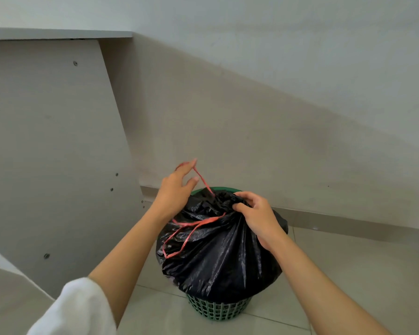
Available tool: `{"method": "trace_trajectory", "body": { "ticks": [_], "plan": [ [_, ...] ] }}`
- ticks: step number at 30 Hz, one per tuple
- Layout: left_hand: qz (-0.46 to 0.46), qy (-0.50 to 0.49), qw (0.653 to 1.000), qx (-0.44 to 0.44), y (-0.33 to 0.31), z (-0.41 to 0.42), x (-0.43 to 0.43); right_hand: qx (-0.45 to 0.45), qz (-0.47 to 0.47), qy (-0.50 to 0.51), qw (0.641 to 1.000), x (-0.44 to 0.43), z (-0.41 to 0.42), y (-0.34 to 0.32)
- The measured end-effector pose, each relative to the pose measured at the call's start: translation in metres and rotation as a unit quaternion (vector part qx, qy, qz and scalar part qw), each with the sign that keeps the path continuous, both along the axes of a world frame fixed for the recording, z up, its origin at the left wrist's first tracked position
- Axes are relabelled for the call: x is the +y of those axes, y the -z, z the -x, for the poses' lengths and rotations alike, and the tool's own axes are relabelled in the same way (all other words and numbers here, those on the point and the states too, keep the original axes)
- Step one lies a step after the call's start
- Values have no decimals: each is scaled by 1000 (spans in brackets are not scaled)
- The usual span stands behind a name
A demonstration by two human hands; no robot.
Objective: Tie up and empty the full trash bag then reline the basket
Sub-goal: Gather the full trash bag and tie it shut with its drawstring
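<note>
A full black trash bag (218, 257) sits in a green lattice basket (218, 309) on the floor, its top gathered into a bunch. A red drawstring (186, 234) loops over the bag's front. My left hand (177, 187) is raised above the bag's left side and pinches one strand of the drawstring, pulling it taut up and to the left. My right hand (257, 213) grips the gathered neck of the bag with thumb and fingers curled round it. The basket's rim shows behind the bag; most of the basket is covered by the bag's overhang.
A grey desk side panel (53, 141) stands close on the left. A beige wall (264, 141) with a skirting strip runs behind the basket. Light floor tiles (348, 274) spread to the right and front. My white sleeve (78, 310) is at lower left.
</note>
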State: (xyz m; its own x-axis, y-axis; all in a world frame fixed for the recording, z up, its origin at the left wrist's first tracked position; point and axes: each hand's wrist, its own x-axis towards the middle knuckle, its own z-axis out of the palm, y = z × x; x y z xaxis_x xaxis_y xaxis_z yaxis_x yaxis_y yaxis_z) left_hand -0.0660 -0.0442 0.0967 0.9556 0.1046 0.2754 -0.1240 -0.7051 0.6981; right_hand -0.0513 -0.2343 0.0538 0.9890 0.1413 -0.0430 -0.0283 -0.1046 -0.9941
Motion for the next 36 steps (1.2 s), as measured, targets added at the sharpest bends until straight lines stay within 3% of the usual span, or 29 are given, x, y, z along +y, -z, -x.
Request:
{"method": "trace_trajectory", "body": {
  "ticks": [4, 8, 10, 13, 19, 25, 30, 34, 36],
  "plan": [
    [-65, -79, 995, -14, 12, -2, 44, 42, -17, 47, 998, -8, -5, 3],
    [-47, -166, 984, 35, 8, 3, 93, 59, -17, 57, 996, -15, -5, 4],
    [-47, -141, 989, 0, 4, 10, 86, 61, -22, 58, 996, -12, -5, 5],
    [-25, -19, 999, -23, 1, 31, 45, 64, -24, 57, 996, -6, -4, 5],
    [-131, 124, 984, 4, 24, 35, 0, 54, -11, 64, 996, -1, -3, 6],
    [-137, 144, 979, 42, 27, 26, -6, 25, -2, 40, 999, 0, -1, 2],
    [-140, 98, 985, 30, 19, 17, -2, -12, 27, 19, 999, -1, 1, 3],
    [-217, 57, 974, 3, 11, 14, 0, -40, 61, -1, 997, 1, 1, 2],
    [-210, 32, 977, -13, 11, 12, -1, -49, 70, -10, 996, 3, 1, 1]
  ]
}}
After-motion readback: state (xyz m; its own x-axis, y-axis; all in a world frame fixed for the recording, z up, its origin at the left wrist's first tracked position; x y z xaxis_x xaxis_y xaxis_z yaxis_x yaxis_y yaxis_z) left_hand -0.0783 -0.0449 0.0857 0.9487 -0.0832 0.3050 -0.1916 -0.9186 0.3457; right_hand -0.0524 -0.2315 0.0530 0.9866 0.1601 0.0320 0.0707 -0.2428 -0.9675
